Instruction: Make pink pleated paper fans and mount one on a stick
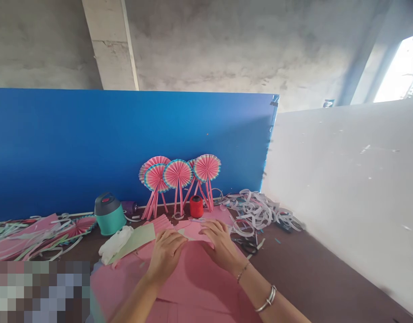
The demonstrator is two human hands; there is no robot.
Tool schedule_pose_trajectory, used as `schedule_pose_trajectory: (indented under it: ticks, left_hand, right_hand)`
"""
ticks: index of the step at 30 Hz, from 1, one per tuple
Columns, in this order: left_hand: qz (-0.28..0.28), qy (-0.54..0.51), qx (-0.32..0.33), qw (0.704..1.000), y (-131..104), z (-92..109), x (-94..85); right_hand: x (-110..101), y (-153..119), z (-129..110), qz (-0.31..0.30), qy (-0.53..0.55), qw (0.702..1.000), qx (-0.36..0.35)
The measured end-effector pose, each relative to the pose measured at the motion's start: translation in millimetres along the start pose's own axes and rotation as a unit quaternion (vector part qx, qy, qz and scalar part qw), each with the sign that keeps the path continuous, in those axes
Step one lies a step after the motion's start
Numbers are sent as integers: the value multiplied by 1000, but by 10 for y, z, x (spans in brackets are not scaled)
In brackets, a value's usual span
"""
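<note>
A large sheet of pink paper (pixel 193 278) lies in front of me on a stack of similar sheets. At its far edge, my left hand (pixel 166 252) grips the paper with bent fingers and the thumb drawn in. Opposite it, my right hand (pixel 224 246) has its thumb on the near side of that same edge and its fingers over the far side. Between the hands the paper edge bows slightly upward. Pale green paper (pixel 139 240) and a crumpled white plastic bag (pixel 116 242) lie left of my left hand.
Pleated pink paper fans (pixel 178 174) lean on the blue partition (pixel 92 143). Before them stands a red thread spool (pixel 196 206). A teal-and-grey container (pixel 109 214) stands left, near paper scraps (pixel 28 237). Curled white strips (pixel 253 211) and black scissors (pixel 249 246) lie right.
</note>
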State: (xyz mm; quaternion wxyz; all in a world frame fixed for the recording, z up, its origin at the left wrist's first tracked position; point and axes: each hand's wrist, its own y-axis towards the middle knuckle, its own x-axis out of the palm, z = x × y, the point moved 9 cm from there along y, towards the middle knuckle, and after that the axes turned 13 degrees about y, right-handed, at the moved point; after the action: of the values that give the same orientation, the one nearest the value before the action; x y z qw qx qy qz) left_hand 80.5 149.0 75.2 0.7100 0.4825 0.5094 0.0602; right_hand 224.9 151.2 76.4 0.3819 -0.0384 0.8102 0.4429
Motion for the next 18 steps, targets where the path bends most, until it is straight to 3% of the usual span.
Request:
schedule_pose_trajectory:
  ticks: [4,13,18]
  left_hand:
    - [7,14,-14,1000,18,28,-56]
    - [0,101,24,995,51,298,-42]
    - [-15,105,17,994,65,158,-88]
  right_hand:
    - [19,-12,-41,-1,-7,1000,-20]
    - [130,-14,-233,-34,-51,997,-48]
    - [113,14,-210,-44,-36,997,-49]
